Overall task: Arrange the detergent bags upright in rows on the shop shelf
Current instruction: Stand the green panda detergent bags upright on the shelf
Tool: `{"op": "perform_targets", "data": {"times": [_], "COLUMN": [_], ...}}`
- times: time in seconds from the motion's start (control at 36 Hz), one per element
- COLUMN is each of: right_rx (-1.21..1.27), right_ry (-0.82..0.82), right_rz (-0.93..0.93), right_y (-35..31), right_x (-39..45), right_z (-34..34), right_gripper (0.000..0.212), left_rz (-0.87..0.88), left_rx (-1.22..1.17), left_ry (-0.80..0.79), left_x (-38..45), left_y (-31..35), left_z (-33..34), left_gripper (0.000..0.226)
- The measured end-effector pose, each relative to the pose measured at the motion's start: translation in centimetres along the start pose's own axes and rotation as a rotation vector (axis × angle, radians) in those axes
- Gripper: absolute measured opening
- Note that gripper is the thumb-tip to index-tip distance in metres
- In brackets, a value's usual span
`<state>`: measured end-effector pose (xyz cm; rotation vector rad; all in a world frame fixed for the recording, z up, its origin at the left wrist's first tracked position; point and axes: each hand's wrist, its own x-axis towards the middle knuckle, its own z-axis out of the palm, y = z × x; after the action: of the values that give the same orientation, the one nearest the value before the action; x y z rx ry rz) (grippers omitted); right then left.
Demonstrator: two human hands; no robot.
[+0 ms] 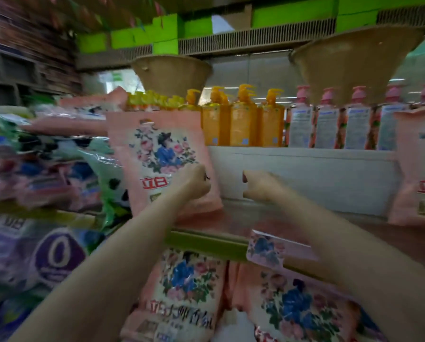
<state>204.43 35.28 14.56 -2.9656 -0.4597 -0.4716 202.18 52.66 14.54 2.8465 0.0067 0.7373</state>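
Fingers (196, 177) of our left hand (190, 185) curl against the lower right part of a pink detergent bag (160, 156) standing on the shelf (268, 215).

We judge the left hand's fingers closed on the bag's edge, though blur hides the contact itself. The bag's long axis is near vertical, tilted slightly left, and it lies directly ahead of the left hand, which is nearer. Our right hand (260, 186) hovers just beside, loosely curled and empty, over the bare gap toward a second upright bag (421, 169), cut off at the frame's right edge. More bags (181, 297) lie below the shelf lip.
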Motion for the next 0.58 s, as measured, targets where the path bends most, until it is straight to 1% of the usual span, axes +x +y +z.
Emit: {"op": "perform_targets", "data": {"times": [0.11,0.19,0.31,0.42,0.47,0.53,0.58], "right_rx": [0.06,0.097,0.11,0.129,0.142,0.156,0.165], "right_ry": [0.003,0.032,0.037,0.046,0.04,0.044,0.044], "right_rz": [-0.037,-0.074,-0.096,-0.129,-0.143,-0.155,-0.159], "right_y": [-3.3,-5.6,-8.2,-10.0,-10.5,-10.8,-10.9], "right_x": [0.4,0.7,1.2,1.5,1.6,1.7,1.6], "right_z": [0.0,0.1,0.4,0.8,1.0,1.2,1.4], "right_gripper": [0.036,0.028,0.034,0.035,0.03,0.028,0.029], "left_rz": [-0.027,-0.063,-0.153,-0.228,-0.269,-0.344,-0.395], "left_rx": [0.026,0.083,0.15,0.202,0.172,0.106,0.058], "left_ry": [0.068,0.093,0.11,0.176,0.197,0.183,0.148], "left_x": [-1.0,-1.9,-3.0,-3.9,-3.9,-4.0,-4.2], "left_y": [-3.2,-5.2,-7.5,-8.5,-9.1,-9.7,-9.9], "left_z": [-2.0,-3.6,-5.1,-5.5,-5.3,-5.2,-4.8], "left_gripper": [0.026,0.028,0.027,0.034,0.042,0.062,0.075]}}
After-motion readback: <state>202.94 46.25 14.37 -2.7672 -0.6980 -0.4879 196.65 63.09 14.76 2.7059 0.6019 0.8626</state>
